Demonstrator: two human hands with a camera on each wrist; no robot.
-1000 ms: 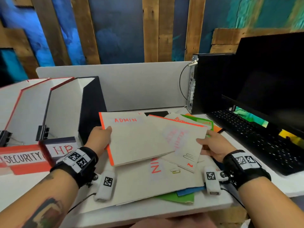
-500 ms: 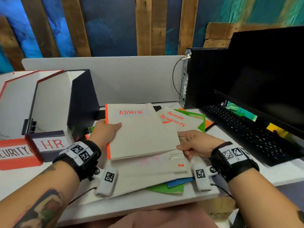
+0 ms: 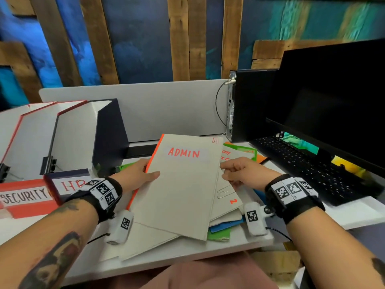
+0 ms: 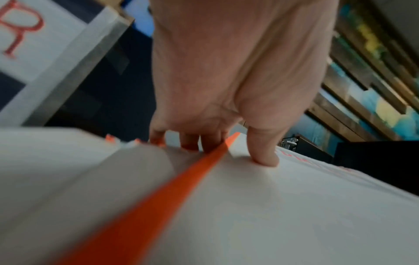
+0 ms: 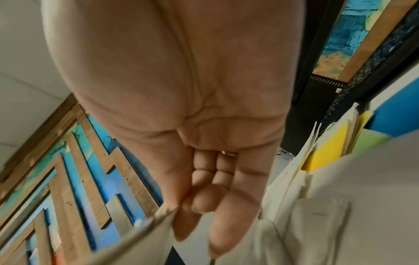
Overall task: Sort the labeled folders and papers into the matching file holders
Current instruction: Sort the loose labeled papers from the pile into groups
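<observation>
Holding the ADMIN folder (image 3: 183,184) by both long edges, I have it lifted and tilted over the pile (image 3: 227,205) of folders and papers at the front edge of the desk (image 3: 354,217). My left hand (image 3: 135,176) grips the orange spine, thumb on the cover and fingers curled underneath, as the left wrist view shows. My right hand (image 3: 243,174) pinches the opposite edge between thumb and fingertips. The pile below holds more grey folders, one marked with a red 2 (image 3: 233,201) and clipped with paper clips (image 3: 224,193), plus blue (image 3: 225,226) and green (image 3: 218,235) sheets sticking out at the near side. A folder with partly hidden red writing (image 3: 227,155) lies just behind my right hand. Along the left edge of the desk stand the file holders: the HR holder (image 3: 68,184) nearest the folder and the SECURITY holder (image 3: 25,197) beside it. A keyboard (image 3: 312,170) and dark monitor (image 3: 333,101) fill the right side, with a black computer (image 3: 250,105) at the back right corner.
</observation>
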